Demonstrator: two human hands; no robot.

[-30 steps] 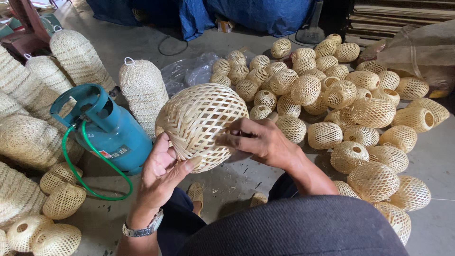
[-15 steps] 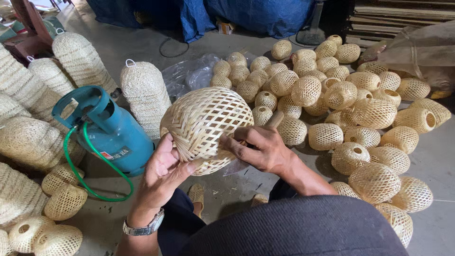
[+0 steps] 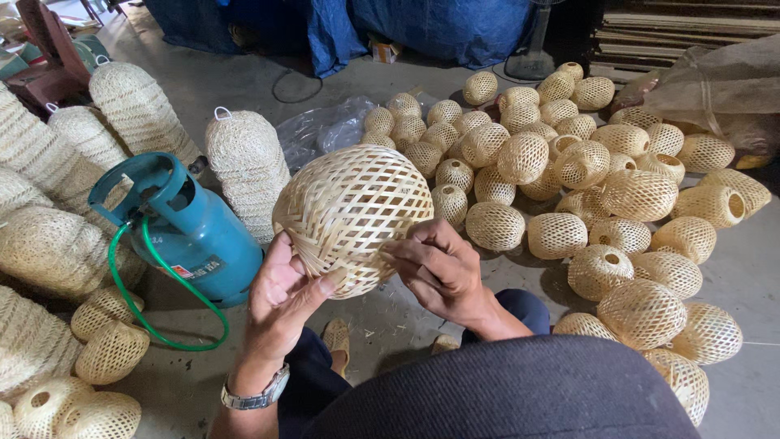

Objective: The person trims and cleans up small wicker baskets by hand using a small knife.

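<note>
1. I see a grey concrete floor (image 3: 244, 89) with blue tarpaulin (image 3: 422, 24) along the back.
2. In front of me, held above my knees, is a round woven bamboo ball (image 3: 353, 213), open lattice, hollow as far as I can see.
3. My left hand (image 3: 280, 297) cups its lower left side, fingers half curled, thumb pressed on the weave.
4. My right hand (image 3: 439, 268) grips the lower right edge, fingers bent onto the strips.
5. A teal gas cylinder (image 3: 191, 236) with a green hose (image 3: 134, 301) stands just left.
6. A pile of smaller woven balls (image 3: 601, 187) spreads to the right; taller woven shades (image 3: 248, 162) stand behind and left.
</note>
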